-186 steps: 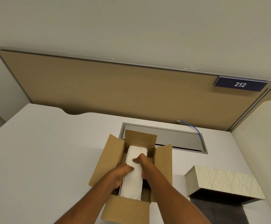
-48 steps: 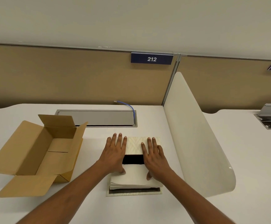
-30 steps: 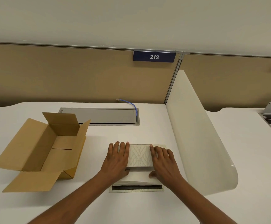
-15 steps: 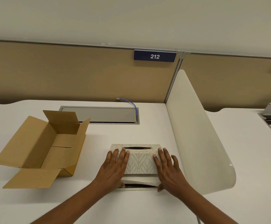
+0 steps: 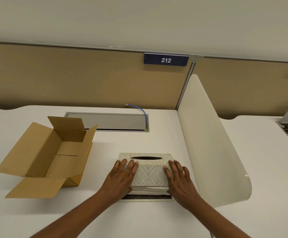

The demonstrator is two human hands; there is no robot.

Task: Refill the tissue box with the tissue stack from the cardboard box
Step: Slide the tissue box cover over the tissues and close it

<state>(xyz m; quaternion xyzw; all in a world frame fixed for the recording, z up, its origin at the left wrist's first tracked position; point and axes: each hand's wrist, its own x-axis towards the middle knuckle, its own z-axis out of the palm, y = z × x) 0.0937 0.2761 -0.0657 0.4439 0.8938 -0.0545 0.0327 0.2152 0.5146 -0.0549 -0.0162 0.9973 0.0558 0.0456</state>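
The cream leaf-patterned tissue box cover (image 5: 150, 174) sits over the white tissue stack (image 5: 148, 190), whose lower edge shows beneath the cover's front rim. Under the stack lies the box's flat base (image 5: 145, 198) with a dark inner face. My left hand (image 5: 120, 179) grips the cover's left end and my right hand (image 5: 180, 181) grips its right end. An oval slot (image 5: 146, 158) in the top shows dark. The brown cardboard box (image 5: 48, 157) stands open at the left with nothing inside.
A cream curved divider panel (image 5: 208, 143) rises right next to my right hand. Behind the tissue box is a grey cable hatch (image 5: 107, 121) with a blue cable (image 5: 139, 109). Tan partition panels and a "212" sign (image 5: 165, 60) close off the back of the white desk (image 5: 139, 141).
The tissue stack went from the cardboard box onto the base. In the last second both hands have tipped the patterned cover down over the stack, so its slotted top now faces up.
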